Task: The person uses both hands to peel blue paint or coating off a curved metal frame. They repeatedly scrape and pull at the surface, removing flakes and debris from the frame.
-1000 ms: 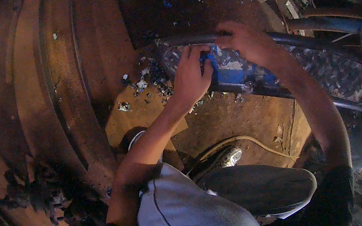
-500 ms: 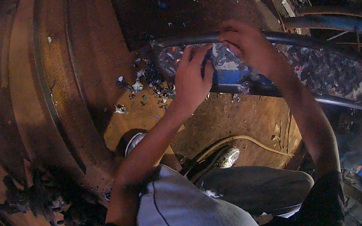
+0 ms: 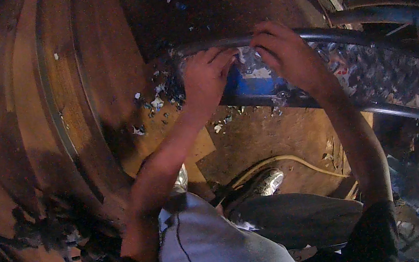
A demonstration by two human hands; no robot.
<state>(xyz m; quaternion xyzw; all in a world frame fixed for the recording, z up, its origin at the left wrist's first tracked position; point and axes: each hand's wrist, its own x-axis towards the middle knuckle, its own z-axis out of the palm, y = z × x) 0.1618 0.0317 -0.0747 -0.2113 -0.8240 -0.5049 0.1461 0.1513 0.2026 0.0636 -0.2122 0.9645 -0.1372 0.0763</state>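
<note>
arms bare; dark rolled sleeves | grey trousers (image 3: 223, 249); dark seam | grey sneaker (image 3: 261, 183)

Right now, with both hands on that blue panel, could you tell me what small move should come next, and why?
Probably peel toward the right: both the left hand and right hand pinch flaking covering on the blue panel, bare blue shows between them, and the patchy coating remains rightward.

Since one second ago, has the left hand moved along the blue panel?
Cannot tell: the left hand rests on the blue panel near its left end as before; the camera itself shifted.
</note>
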